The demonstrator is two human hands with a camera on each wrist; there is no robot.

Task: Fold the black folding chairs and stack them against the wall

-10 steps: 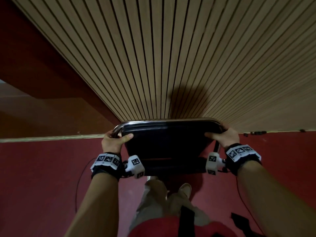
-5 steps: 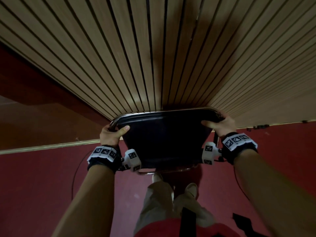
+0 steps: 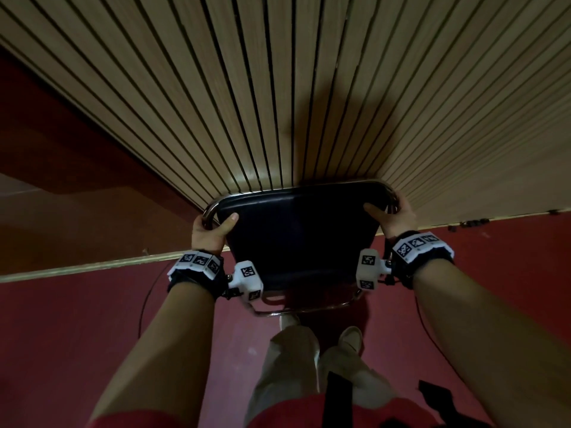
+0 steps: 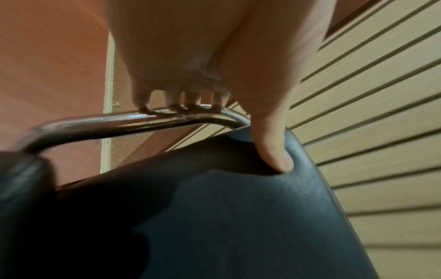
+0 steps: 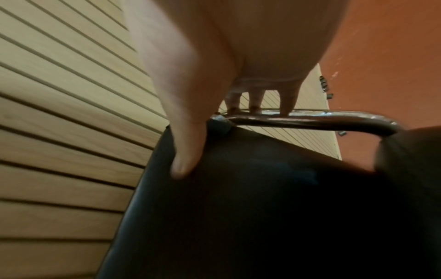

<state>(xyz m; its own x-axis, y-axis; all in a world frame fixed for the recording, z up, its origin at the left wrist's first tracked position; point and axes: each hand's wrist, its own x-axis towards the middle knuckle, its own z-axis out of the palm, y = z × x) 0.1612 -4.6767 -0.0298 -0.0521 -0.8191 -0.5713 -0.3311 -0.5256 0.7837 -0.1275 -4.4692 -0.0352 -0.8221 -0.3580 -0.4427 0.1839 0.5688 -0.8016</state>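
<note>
A folded black chair (image 3: 296,236) with a chrome tube frame (image 3: 213,208) stands upright in front of me, its top edge close to the slatted wooden wall (image 3: 278,88). My left hand (image 3: 211,231) grips the frame's top left corner, fingers over the tube (image 4: 133,122), thumb pressed on the black pad (image 4: 238,217). My right hand (image 3: 391,217) grips the top right corner the same way, fingers hooked over the tube (image 5: 310,120), thumb on the black pad (image 5: 262,207). The chair's lower part and feet are hidden behind the pad.
Red carpet (image 3: 77,335) covers the floor on both sides. A pale skirting strip (image 3: 92,267) runs along the wall's foot. Small dark objects (image 3: 472,223) lie by the wall at the right. My legs and shoes (image 3: 349,338) stand just behind the chair.
The chair and both hands have moved forward towards the slatted wall, which fills more of the view. Both grips stay as they were.
</note>
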